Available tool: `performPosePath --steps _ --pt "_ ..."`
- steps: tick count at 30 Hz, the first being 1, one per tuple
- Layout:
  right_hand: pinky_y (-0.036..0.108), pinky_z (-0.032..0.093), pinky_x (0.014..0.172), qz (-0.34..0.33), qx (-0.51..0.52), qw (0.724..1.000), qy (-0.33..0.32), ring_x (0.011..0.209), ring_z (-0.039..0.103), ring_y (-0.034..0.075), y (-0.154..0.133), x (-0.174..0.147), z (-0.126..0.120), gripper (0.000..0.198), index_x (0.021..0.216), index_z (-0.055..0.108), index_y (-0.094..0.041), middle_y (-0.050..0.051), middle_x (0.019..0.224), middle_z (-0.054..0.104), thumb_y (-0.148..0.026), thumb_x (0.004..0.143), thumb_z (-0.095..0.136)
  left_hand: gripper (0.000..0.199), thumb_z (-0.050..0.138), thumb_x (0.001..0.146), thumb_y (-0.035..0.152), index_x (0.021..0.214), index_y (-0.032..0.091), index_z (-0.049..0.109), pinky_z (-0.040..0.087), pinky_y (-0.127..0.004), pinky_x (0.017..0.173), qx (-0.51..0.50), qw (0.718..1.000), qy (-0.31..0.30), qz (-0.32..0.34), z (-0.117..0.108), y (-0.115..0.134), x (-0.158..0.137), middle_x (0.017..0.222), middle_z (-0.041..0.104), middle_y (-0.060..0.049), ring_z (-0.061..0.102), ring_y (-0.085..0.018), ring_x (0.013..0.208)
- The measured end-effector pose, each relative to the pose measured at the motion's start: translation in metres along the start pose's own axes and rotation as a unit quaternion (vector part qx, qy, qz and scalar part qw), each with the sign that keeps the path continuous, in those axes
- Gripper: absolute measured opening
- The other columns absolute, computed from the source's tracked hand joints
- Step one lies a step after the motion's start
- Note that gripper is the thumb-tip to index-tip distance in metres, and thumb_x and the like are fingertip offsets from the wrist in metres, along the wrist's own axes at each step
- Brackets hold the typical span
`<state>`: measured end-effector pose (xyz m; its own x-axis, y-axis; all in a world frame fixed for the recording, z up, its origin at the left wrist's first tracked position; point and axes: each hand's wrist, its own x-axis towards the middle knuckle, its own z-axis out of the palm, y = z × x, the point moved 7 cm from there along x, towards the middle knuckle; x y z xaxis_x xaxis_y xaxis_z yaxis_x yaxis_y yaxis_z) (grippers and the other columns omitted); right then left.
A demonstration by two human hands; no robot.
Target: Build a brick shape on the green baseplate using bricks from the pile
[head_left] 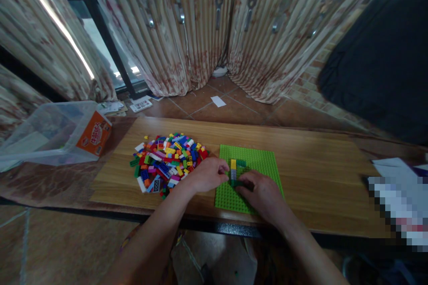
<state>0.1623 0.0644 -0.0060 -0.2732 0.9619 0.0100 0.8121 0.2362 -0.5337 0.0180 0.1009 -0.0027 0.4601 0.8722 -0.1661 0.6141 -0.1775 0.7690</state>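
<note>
Clear plastic tub [43,136] far left on wooden board [317,173]. Brick pile [167,164] next, loose heap. Left hand [205,174] curled, fingertips at small brick stack [234,171] on green baseplate [257,160]. Right hand [262,196] half-closed, pinching dark green brick [238,183] at stack base. Papers [391,167] far right.

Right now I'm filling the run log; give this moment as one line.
left hand: on bricks | right hand: on bricks | baseplate: green | loose pile: left

A home room: striped curtains [187,40] hang over a window beyond the hands, terracotta floor tiles [227,107] lie below them, and a wooden table [317,173] carries a toy brick pile [167,162].
</note>
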Motion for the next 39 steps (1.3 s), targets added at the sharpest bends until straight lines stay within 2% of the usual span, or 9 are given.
performPosePath --steps 39 --pt "0.027 0.040 0.067 0.011 -0.012 1.000 -0.006 0.073 0.058 0.017 -0.0029 0.0002 -0.0001 0.005 0.082 0.068 -0.023 0.000 0.079 0.065 -0.026 0.078 0.066 0.018 0.062 0.075 0.017 0.092 0.015 0.068 0.048 -0.026 0.070 0.040 0.999 -0.008 -0.013 0.0022 0.0019 -0.0009 0.083 0.071 -0.004 0.065 -0.017 0.078"
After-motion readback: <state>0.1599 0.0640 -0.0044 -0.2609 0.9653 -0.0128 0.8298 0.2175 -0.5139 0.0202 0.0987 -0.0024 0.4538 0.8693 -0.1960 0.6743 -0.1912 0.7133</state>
